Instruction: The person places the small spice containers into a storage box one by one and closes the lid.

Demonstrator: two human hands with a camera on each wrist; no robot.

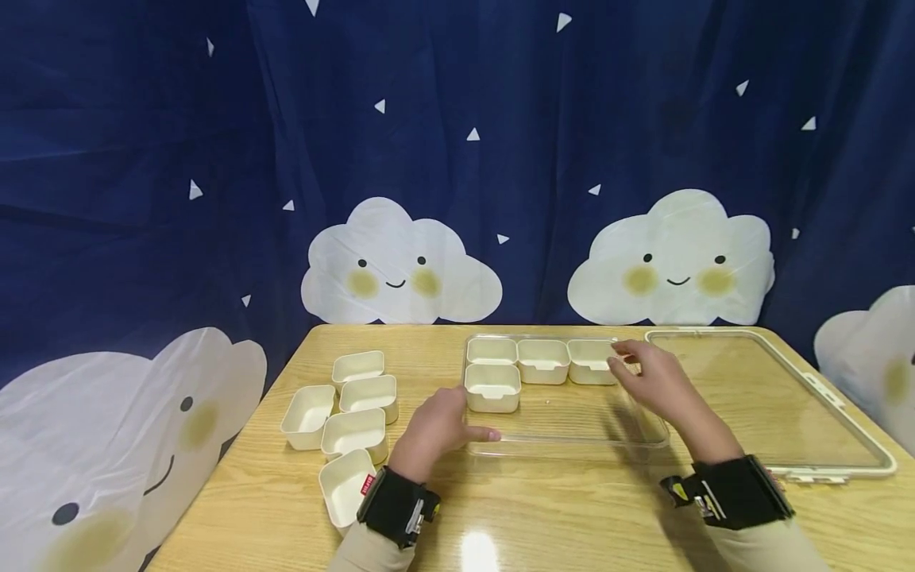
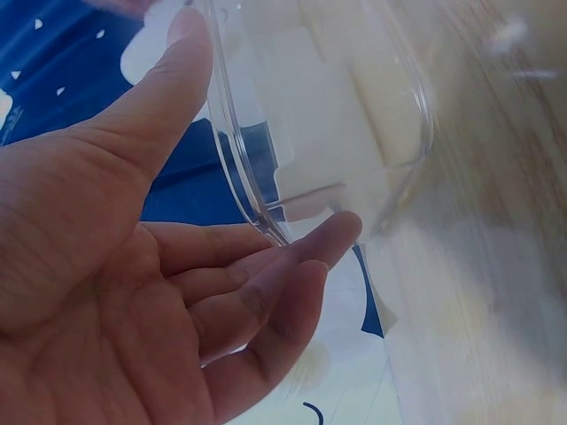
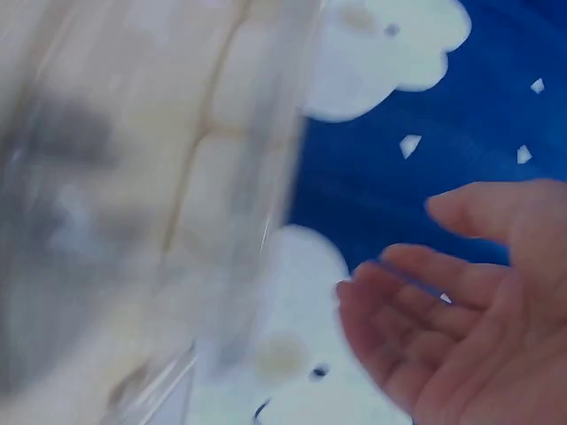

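A clear plastic box (image 1: 572, 439) lies on the wooden table. Inside it, three small cream bins stand in a row along the back, the right one (image 1: 592, 364) beside my right hand. Another cream bin (image 1: 493, 389) sits in front of the row's left end. My left hand (image 1: 439, 425) holds the box's near left corner, thumb over the front rim. The left wrist view has those fingers bent against the clear corner (image 2: 266, 221). My right hand (image 1: 658, 381) hovers over the box's right side with relaxed fingers. In the right wrist view its palm (image 3: 469, 328) holds nothing.
Several loose cream bins, among them a near one (image 1: 346, 491), cluster left of my left forearm. A clear lid with a white frame (image 1: 851, 413) lies right of the box. Behind the table hangs a dark blue curtain (image 1: 529, 159) with clouds.
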